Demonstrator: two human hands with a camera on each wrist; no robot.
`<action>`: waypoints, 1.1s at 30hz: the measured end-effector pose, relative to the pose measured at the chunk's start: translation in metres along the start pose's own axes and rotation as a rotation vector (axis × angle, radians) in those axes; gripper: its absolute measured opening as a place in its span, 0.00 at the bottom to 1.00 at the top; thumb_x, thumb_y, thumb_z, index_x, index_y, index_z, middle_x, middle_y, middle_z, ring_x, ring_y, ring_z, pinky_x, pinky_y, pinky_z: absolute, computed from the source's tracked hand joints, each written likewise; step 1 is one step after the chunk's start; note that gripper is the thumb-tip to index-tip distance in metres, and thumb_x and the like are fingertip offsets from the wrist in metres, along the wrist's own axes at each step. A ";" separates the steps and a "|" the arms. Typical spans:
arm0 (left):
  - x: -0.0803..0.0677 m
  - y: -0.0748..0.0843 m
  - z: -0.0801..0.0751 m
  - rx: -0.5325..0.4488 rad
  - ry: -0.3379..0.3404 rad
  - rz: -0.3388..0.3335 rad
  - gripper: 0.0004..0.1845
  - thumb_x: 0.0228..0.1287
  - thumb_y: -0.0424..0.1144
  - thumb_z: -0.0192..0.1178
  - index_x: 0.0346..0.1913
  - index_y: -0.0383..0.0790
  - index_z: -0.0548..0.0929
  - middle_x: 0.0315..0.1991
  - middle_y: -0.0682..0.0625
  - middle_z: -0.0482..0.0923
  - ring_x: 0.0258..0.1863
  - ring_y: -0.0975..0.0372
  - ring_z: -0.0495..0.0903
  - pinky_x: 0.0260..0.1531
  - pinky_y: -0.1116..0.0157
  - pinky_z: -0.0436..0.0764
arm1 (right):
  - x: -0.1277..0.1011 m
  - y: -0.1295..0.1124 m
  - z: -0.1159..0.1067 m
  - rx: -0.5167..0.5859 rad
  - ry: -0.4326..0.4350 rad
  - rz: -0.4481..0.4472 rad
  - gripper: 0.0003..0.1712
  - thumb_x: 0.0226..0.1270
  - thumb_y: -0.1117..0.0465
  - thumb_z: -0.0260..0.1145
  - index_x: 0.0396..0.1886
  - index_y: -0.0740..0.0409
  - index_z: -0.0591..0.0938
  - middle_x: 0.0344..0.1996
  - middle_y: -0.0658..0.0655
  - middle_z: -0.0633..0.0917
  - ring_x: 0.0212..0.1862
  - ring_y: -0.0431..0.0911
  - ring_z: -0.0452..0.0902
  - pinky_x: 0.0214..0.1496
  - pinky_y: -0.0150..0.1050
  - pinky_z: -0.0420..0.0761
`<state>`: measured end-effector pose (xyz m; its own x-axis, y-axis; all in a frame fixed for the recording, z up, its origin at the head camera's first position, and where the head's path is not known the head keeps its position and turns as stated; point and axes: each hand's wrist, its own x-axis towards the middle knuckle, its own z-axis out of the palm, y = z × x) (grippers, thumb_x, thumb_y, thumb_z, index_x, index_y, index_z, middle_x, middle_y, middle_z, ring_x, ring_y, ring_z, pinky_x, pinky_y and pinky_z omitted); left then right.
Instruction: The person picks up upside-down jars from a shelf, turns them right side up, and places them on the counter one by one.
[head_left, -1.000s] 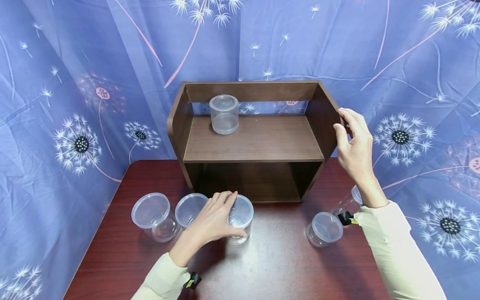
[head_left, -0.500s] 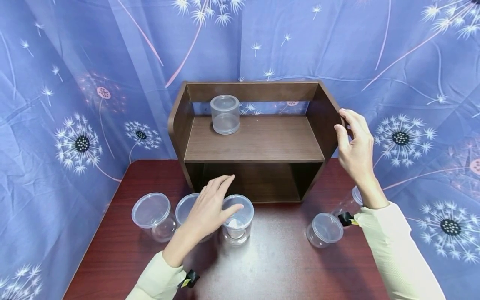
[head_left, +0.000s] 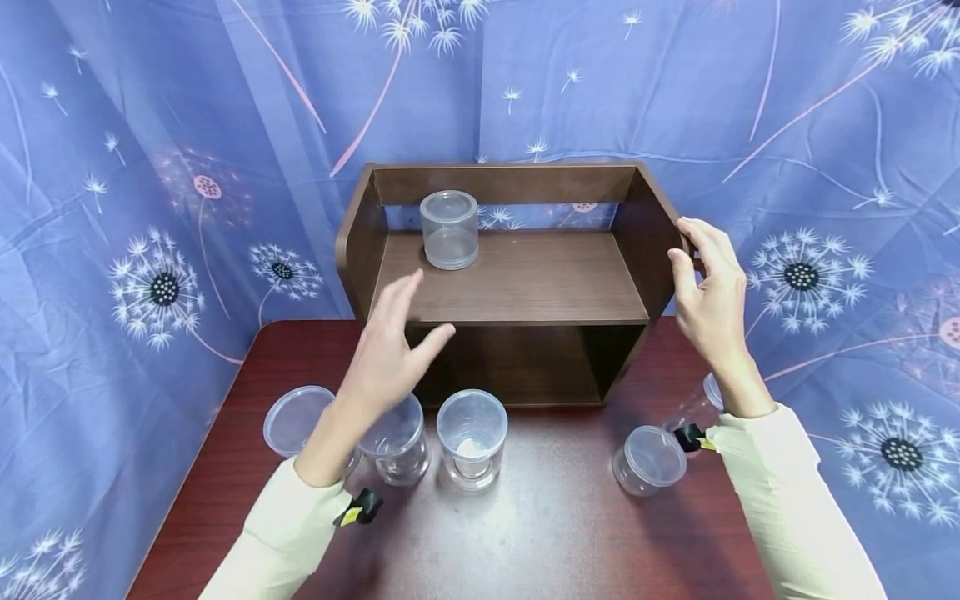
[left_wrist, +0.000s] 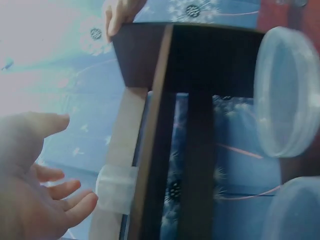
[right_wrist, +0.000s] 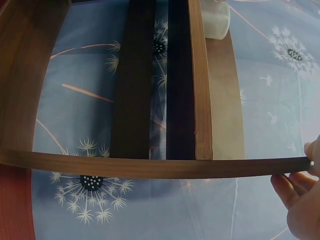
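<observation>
The wooden shelf [head_left: 510,279] stands at the back of the dark red table [head_left: 555,533], its open front facing the person and its long axis running left to right. The right hand [head_left: 708,292] grips the upper edge of the shelf's right side panel, thumb on the inner face and fingers curled round the outer; the right wrist view shows its fingertips [right_wrist: 292,187] at that thin edge. The left hand [head_left: 393,354] holds nothing: it hangs in the air in front of the shelf's left half, fingers straight and spread, thumb out to the right, touching nothing. The left wrist view confirms the flat, empty palm [left_wrist: 30,190] with fingers only loosely bent.

Above and just right of the left hand, a lidded clear tub [head_left: 449,229] stands upright on the upper board near the left panel. Below the left hand, 3 clear containers stand on the table: a lidded tub [head_left: 298,419] to the left, partly behind the forearm, an open cup [head_left: 395,440] under the wrist, and an open cup with something white at its bottom [head_left: 472,437] just right of it. Below the right hand, a tilted lidded tub [head_left: 649,458] lies beside the right sleeve, with another clear container [head_left: 701,404] half hidden behind the wrist.
</observation>
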<state>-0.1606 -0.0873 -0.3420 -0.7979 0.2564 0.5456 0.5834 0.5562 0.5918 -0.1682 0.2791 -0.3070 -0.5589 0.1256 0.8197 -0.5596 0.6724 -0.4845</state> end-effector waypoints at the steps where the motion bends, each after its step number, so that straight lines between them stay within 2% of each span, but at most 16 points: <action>1: 0.005 0.000 -0.002 -0.023 0.022 -0.012 0.41 0.66 0.39 0.72 0.76 0.28 0.64 0.72 0.36 0.67 0.71 0.49 0.68 0.70 0.50 0.69 | 0.000 -0.001 0.000 0.002 0.000 0.000 0.18 0.71 0.80 0.60 0.58 0.79 0.80 0.58 0.74 0.81 0.56 0.43 0.76 0.51 0.21 0.72; 5: 0.026 -0.001 -0.008 -0.106 0.071 -0.081 0.41 0.66 0.37 0.71 0.76 0.27 0.63 0.71 0.35 0.66 0.68 0.47 0.69 0.65 0.48 0.74 | 0.000 -0.001 -0.002 0.001 -0.006 -0.010 0.18 0.71 0.79 0.60 0.58 0.79 0.80 0.58 0.75 0.80 0.56 0.44 0.76 0.51 0.20 0.72; 9: 0.045 -0.003 -0.007 -0.143 0.082 -0.118 0.42 0.67 0.37 0.70 0.78 0.29 0.61 0.71 0.35 0.66 0.68 0.47 0.70 0.66 0.51 0.73 | 0.000 0.004 -0.002 0.008 -0.004 -0.011 0.18 0.71 0.79 0.61 0.58 0.79 0.80 0.58 0.75 0.80 0.56 0.43 0.75 0.51 0.21 0.73; 14: 0.066 -0.005 -0.004 -0.151 0.093 -0.134 0.44 0.67 0.39 0.70 0.78 0.28 0.60 0.72 0.35 0.65 0.69 0.47 0.69 0.68 0.53 0.72 | -0.002 0.032 0.000 0.022 0.003 0.009 0.19 0.71 0.77 0.63 0.60 0.74 0.82 0.59 0.68 0.82 0.56 0.37 0.75 0.51 0.21 0.74; 18: 0.079 -0.007 0.000 -0.182 0.076 -0.228 0.44 0.67 0.42 0.70 0.79 0.30 0.59 0.73 0.37 0.64 0.71 0.48 0.68 0.69 0.55 0.71 | -0.003 0.042 0.001 0.028 0.001 0.019 0.19 0.72 0.75 0.64 0.61 0.70 0.82 0.60 0.63 0.82 0.56 0.35 0.74 0.51 0.22 0.74; 21: 0.088 -0.012 0.003 -0.202 0.064 -0.291 0.46 0.67 0.44 0.70 0.80 0.31 0.58 0.74 0.37 0.63 0.73 0.49 0.66 0.70 0.56 0.70 | -0.002 0.034 0.001 0.032 0.002 0.015 0.19 0.72 0.76 0.63 0.61 0.73 0.82 0.60 0.66 0.82 0.55 0.35 0.74 0.51 0.22 0.74; 27: 0.104 -0.028 0.007 -0.197 0.070 -0.367 0.49 0.65 0.47 0.71 0.80 0.29 0.57 0.74 0.34 0.61 0.73 0.47 0.65 0.71 0.55 0.68 | 0.000 0.005 0.000 0.053 0.007 0.030 0.18 0.70 0.80 0.61 0.58 0.78 0.80 0.58 0.73 0.81 0.55 0.38 0.75 0.51 0.22 0.74; 33: 0.114 -0.037 0.012 -0.197 0.023 -0.416 0.53 0.62 0.50 0.72 0.80 0.30 0.55 0.75 0.35 0.60 0.75 0.48 0.63 0.73 0.55 0.65 | 0.000 0.000 -0.003 0.051 -0.001 0.016 0.18 0.70 0.80 0.62 0.58 0.79 0.80 0.57 0.75 0.81 0.55 0.38 0.75 0.51 0.22 0.74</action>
<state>-0.2754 -0.0694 -0.3085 -0.9679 0.0242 0.2501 0.2342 0.4470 0.8633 -0.1665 0.2810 -0.3066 -0.5687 0.1352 0.8113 -0.5808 0.6325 -0.5125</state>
